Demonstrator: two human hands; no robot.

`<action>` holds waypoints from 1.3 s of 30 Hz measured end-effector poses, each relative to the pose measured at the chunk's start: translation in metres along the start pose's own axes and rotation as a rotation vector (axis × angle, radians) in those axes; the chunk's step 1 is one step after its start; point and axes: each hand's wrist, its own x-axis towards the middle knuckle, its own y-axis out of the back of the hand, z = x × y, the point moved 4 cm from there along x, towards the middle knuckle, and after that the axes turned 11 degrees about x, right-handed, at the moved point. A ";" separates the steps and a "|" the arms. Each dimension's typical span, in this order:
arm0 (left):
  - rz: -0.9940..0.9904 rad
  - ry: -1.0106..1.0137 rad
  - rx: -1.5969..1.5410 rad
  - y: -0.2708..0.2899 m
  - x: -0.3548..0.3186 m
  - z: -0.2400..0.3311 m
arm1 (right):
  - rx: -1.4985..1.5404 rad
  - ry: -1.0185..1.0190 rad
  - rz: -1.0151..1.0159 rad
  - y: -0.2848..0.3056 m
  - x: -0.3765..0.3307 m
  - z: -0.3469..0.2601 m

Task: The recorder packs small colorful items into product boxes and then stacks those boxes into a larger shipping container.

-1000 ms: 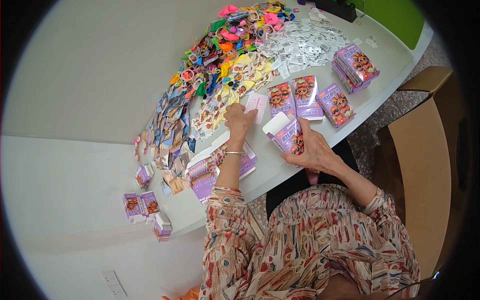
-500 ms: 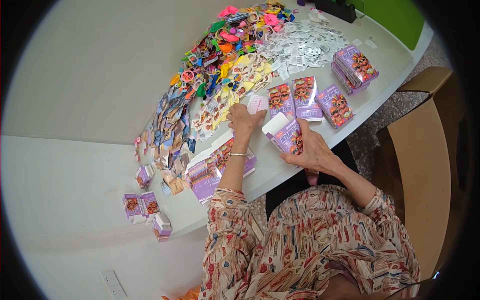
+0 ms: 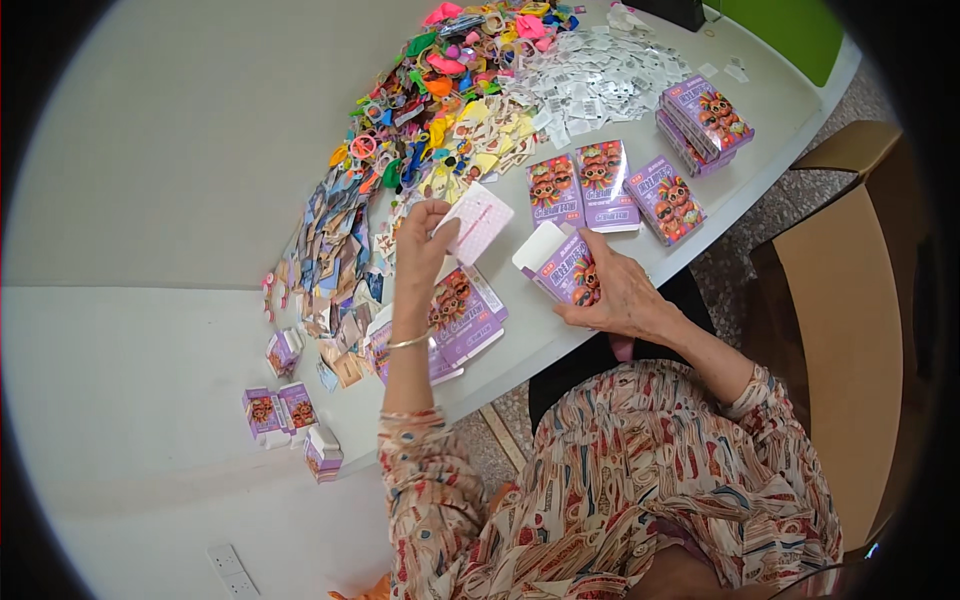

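Note:
My left hand (image 3: 420, 245), with a bangle at the wrist, pinches a flat white and pink card (image 3: 482, 222) by its edge, raised above the table. Low at the table's near edge, my right hand (image 3: 628, 292) grips a small purple carton (image 3: 565, 272) printed with colourful characters. Its white end flap stands open toward the card; the inside of the carton cannot be seen. Beneath my left forearm lie flattened purple cartons (image 3: 468, 318), partly covered by the arm. Beyond my right hand are two more purple cartons (image 3: 554, 190) side by side.
Heaped along the wall are small colourful toys (image 3: 440, 80), yellowish paper pieces (image 3: 490, 135), silvery packets (image 3: 600, 85) and bluish cards (image 3: 330, 245). A stack of cartons (image 3: 705, 120) stands at the right, one carton (image 3: 667, 200) nearer me. A tan chair (image 3: 840, 350) borders the table.
My left hand has lifted the card off the table and drawn it back toward me and leftward. The right hand keeps the carton in nearly the same place.

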 end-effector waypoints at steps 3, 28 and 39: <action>-0.122 -0.109 -0.006 0.008 -0.024 0.037 | -0.080 0.094 -0.004 -0.006 -0.002 -0.006; -0.030 -0.486 0.291 -0.072 -0.072 0.084 | -0.060 0.237 0.071 -0.012 0.000 0.001; 0.297 -0.568 0.766 -0.026 0.066 -0.011 | -0.072 0.378 0.207 -0.019 0.001 0.009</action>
